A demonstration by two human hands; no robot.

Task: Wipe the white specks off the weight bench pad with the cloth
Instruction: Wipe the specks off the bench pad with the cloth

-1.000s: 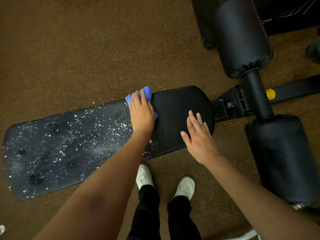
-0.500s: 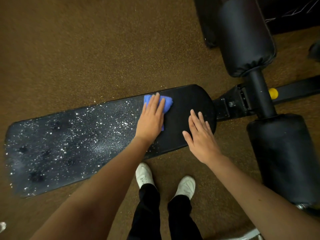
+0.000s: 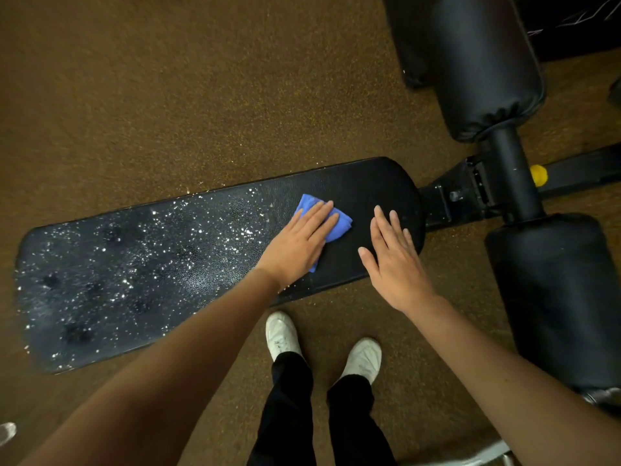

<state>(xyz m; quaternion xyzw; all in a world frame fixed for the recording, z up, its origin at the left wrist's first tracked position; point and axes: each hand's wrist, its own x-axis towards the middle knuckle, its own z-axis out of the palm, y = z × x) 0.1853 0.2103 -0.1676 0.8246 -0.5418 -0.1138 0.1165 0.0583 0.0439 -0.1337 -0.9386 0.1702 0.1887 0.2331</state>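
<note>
The long black bench pad (image 3: 366,183) runs from lower left to upper right. White specks (image 3: 188,243) cover its left and middle parts; the right end looks free of them. My left hand (image 3: 299,243) lies flat on a folded blue cloth (image 3: 339,223), pressing it against the pad near the specks' right edge. The cloth sticks out beyond the fingers and below the palm. My right hand (image 3: 393,260) rests open, fingers spread, on the pad's right end, holding nothing.
Two black padded rollers (image 3: 487,68) (image 3: 557,297) on a black post stand at the right, beside a frame bar with a yellow knob (image 3: 538,175). Brown speckled floor surrounds the bench. My white shoes (image 3: 282,334) stand just below the pad's near edge.
My left hand has slid the cloth to the right along the pad, from the far edge toward the middle. My right hand has stayed on the pad's right end.
</note>
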